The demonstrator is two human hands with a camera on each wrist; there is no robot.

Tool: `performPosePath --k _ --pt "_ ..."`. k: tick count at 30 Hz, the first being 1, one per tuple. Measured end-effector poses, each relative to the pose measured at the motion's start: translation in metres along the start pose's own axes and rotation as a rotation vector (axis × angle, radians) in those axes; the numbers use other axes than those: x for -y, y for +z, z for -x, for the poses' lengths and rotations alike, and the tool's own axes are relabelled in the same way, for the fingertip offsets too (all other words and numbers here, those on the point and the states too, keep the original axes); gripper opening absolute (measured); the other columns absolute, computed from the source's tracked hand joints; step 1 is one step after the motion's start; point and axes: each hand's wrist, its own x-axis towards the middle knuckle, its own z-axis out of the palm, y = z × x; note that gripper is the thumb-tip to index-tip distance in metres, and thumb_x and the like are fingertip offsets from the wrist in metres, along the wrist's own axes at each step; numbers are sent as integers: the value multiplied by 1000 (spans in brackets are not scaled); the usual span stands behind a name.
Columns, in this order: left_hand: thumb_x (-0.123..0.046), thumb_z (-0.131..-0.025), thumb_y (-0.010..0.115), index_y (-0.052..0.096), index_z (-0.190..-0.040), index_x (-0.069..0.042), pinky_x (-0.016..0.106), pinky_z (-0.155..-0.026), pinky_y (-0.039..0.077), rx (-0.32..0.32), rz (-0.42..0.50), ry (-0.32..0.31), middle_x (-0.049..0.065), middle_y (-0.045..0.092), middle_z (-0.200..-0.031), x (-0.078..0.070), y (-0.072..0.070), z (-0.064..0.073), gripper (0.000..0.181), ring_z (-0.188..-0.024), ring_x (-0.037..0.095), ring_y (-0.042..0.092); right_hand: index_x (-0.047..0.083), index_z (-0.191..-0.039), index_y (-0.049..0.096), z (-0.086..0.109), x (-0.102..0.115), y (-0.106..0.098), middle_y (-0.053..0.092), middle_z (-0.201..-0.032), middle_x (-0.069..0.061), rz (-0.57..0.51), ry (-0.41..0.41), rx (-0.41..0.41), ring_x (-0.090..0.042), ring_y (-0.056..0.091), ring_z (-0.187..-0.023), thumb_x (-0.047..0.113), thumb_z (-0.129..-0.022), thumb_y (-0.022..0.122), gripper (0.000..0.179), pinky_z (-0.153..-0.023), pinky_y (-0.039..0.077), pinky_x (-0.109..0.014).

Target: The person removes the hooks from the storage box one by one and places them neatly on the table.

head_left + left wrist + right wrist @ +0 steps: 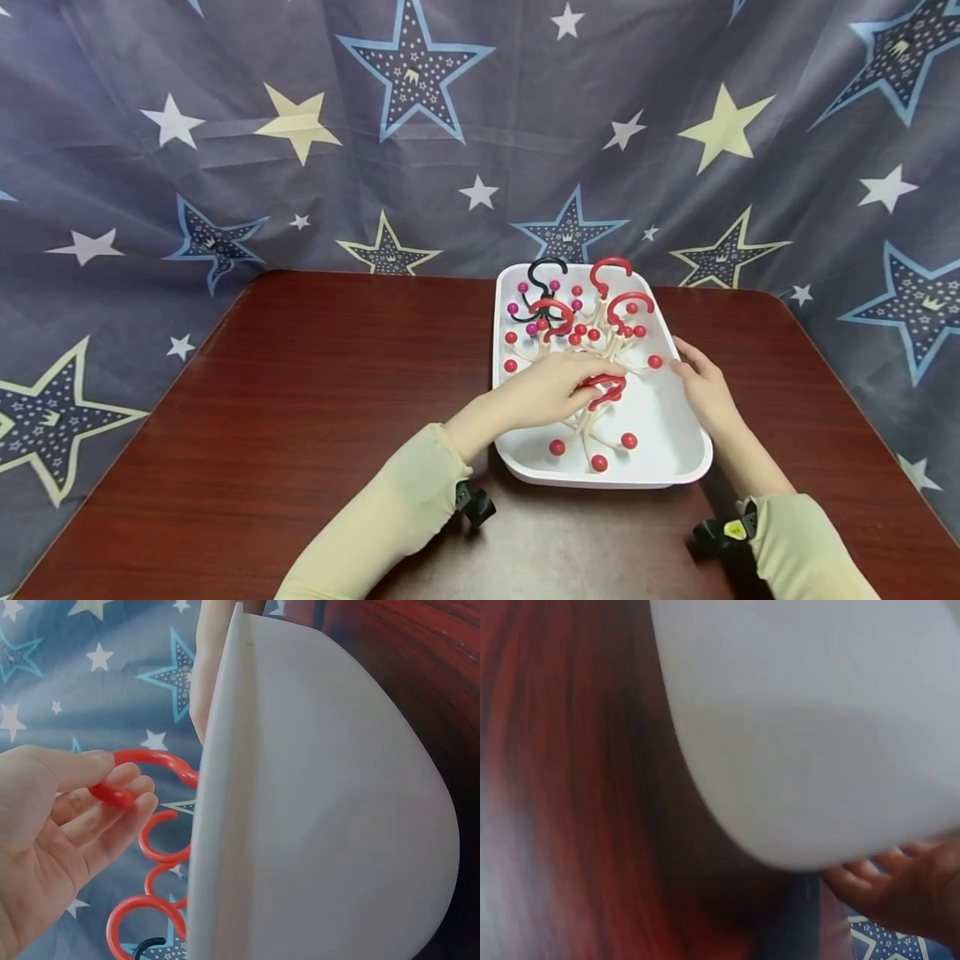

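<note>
Pinched! In the head view your left hand (555, 387) had the red-balled hanger (586, 427) by its hook (621, 385), near the white tray's (660, 421) near edge; other hangers (617, 327) crowded towards the far edge, and your right hand (705, 390) rested, fingers relaxed, at the right edge. Left wrist: thumb and fingers nipped that hook. Right wrist: relaxed fingers met the tray's wall.

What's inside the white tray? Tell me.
Inside the white tray: four red-hooked pieces with red balls and one black-hooked piece with magenta balls. The left hand hides whatever lies directly beneath it.
</note>
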Motion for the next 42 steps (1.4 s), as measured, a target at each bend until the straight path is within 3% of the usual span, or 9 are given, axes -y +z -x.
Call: performPosePath --k 5,12,17,24,28,31,35,38,42 --pt "-18 -91 54 58 -122 -17 18 -100 34 -47 8 19 -2 59 -122 1 -2 0 32 -116 8 50 2 -139 34 2 2 4 46 -130 -27 19 9 -81 5 49 -82 18 -95 39 47 -66 42 -8" --pt "-19 -89 58 61 -119 -16 19 -96 38 -74 38 -18 -2 62 -118 7 -5 1 31 -111 9 54 2 -140 31 1 5 8 45 -132 -25 -10 33 -75 -23 53 -104 18 -96 36 47 -74 46 -16" --pt "-19 -89 58 60 -120 -14 20 -95 40 -78 33 -31 -1 62 -117 9 -8 0 32 -109 9 56 3 -140 32 -3 5 11 46 -129 -25 -8 37 -95 -29 51 -107 18 -96 35 46 -74 45 -18" --pt "-23 -88 59 59 -123 -16 17 -68 43 -124 33 -97 -1 68 -102 19 -8 -3 36 -72 7 56 4 -140 32 -12 9 15 47 -129 -25 -44 57 -106 -31 52 -106 18 -95 36 47 -76 47 -22" --pt "-24 -88 60 62 -118 -18 18 -82 45 -156 27 -114 -5 65 -113 25 -8 -4 31 -93 7 61 4 -140 32 -15 9 15 46 -130 -25 -44 28 -92 -31 52 -107 19 -95 37 48 -76 47 -21" --pt "-22 -88 60 63 -117 -19 20 -88 44 -169 22 -104 -6 64 -114 27 -9 -4 29 -102 8 59 1 -141 27 -14 5 8 42 -132 -28 -88 -15 -11 -17 56 -98 18 -95 40 51 -72 47 -17" --pt "-19 -88 60 64 -116 -18 21 -86 44 -179 39 -99 -5 64 -114 27 -10 -3 28 -101 9 59 2 -145 13 -13 -3 -10 29 -139 -31 -190 -47 212 1 54 -91 12 -94 43 60 -70 50 -20" --pt "-19 -87 60 65 -115 -18 22 -88 43 -187 38 -119 -4 64 -113 27 -11 -3 28 -103 9 58 5 -146 5 -14 -7 -21 21 -141 -30 -214 -50 360 1 54 -93 9 -92 47 68 -72 52 -25" --pt "-19 -86 62 67 -112 -18 22 -80 44 -217 16 -134 -2 66 -108 28 -14 -2 26 -94 10 59 6 -146 4 -17 -8 -27 20 -142 -28 -213 -44 436 -2 55 -96 10 -91 51 73 -75 52 -28"
